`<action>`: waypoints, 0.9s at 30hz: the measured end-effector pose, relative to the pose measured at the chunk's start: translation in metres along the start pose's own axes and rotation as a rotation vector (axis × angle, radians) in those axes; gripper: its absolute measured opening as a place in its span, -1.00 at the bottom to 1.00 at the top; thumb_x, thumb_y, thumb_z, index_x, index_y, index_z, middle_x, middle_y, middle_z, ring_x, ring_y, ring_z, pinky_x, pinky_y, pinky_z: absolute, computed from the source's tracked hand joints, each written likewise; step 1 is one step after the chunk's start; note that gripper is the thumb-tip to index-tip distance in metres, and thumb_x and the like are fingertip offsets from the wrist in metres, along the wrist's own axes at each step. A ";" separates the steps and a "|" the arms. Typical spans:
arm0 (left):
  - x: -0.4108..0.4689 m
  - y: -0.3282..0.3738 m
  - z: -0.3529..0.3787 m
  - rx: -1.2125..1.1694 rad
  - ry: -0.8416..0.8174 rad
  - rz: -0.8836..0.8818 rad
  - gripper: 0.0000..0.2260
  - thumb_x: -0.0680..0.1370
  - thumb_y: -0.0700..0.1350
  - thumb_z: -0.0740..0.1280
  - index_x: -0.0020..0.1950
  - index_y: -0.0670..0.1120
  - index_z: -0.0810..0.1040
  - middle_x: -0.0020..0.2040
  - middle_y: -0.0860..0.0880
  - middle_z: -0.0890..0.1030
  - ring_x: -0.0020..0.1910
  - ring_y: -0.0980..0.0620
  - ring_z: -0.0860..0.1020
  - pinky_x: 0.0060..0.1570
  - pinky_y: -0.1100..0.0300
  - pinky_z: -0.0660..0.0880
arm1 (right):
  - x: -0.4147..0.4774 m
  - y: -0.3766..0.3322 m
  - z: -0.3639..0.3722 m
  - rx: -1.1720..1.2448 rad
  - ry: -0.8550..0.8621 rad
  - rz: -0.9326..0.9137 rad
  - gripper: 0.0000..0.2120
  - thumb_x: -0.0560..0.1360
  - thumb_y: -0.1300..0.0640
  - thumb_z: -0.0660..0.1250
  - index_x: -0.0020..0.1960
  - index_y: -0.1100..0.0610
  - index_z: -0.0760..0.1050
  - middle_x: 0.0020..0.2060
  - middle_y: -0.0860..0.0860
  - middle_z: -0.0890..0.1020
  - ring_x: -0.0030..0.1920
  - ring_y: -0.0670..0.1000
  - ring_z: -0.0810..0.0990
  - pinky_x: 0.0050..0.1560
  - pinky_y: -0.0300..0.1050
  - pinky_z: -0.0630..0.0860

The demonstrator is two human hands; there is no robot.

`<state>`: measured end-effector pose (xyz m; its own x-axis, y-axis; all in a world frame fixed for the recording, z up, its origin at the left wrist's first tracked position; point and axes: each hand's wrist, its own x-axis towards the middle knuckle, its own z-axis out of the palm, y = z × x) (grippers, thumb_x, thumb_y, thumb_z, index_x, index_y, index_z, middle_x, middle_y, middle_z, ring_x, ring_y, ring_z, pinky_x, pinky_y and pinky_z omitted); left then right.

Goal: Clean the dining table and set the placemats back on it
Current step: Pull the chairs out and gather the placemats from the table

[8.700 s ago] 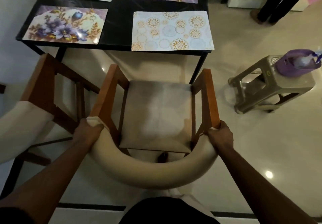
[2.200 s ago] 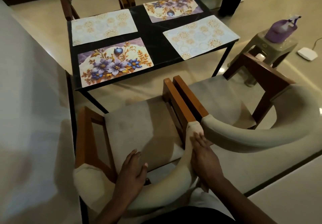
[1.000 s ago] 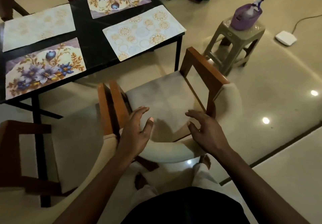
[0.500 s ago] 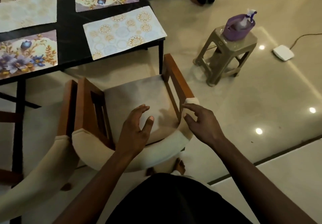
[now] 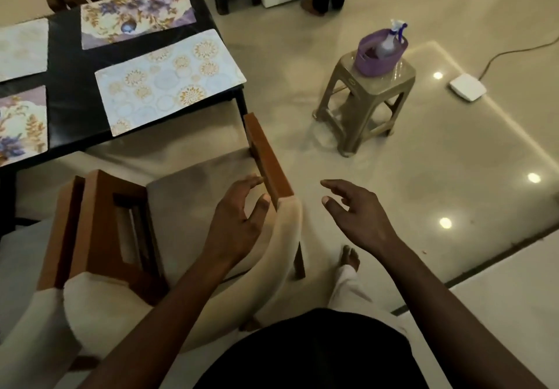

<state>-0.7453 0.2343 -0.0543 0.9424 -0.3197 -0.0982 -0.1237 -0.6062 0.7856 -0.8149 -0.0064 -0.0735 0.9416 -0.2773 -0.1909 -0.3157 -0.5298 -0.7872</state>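
Both hands are shown empty, fingers loosely spread: left hand (image 5: 239, 219) just beside the wooden arm of the chair (image 5: 187, 195), right hand (image 5: 357, 213) above the floor. Four placemats (image 5: 136, 13) are laid on the dining table (image 5: 69, 107); the circle-patterned placemat (image 5: 169, 82) is set at its near right corner.

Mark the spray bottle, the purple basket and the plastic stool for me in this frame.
spray bottle (image 5: 387, 45): head view, on its pale body, below the trigger.
purple basket (image 5: 378, 64): head view, on its front wall.
plastic stool (image 5: 353, 128): head view, on its nearest leg.
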 end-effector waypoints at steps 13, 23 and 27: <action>0.132 0.128 0.128 -0.127 0.219 -0.170 -0.64 0.66 0.10 0.32 0.46 0.14 0.49 0.47 0.17 0.49 0.43 0.19 0.44 0.43 0.00 0.46 | 0.144 0.059 -0.170 -0.072 -0.161 -0.096 -0.66 0.62 -0.03 0.38 0.39 -0.17 0.55 0.26 -0.24 0.62 0.23 -0.23 0.56 0.24 -0.13 0.56; 0.192 0.131 0.121 -0.201 0.351 -0.231 -0.65 0.66 0.07 0.32 0.46 0.13 0.49 0.45 0.13 0.51 0.36 0.17 0.49 0.35 0.14 0.50 | 0.251 0.037 -0.183 -0.102 -0.293 -0.212 -0.64 0.63 0.00 0.36 0.42 -0.11 0.53 0.30 -0.18 0.61 0.26 -0.16 0.56 0.22 -0.17 0.51; 0.225 0.117 0.108 -0.252 0.474 -0.287 -0.63 0.62 0.15 0.31 0.43 0.15 0.52 0.42 0.14 0.53 0.40 0.18 0.50 0.39 0.05 0.50 | 0.311 0.017 -0.164 -0.165 -0.386 -0.292 -0.63 0.63 -0.06 0.35 0.43 -0.16 0.51 0.32 -0.20 0.60 0.30 -0.16 0.56 0.28 -0.10 0.55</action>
<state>-0.5813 0.0128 -0.0504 0.9702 0.2249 -0.0903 0.1785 -0.4108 0.8941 -0.5466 -0.2330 -0.0504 0.9580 0.2013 -0.2041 -0.0177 -0.6692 -0.7429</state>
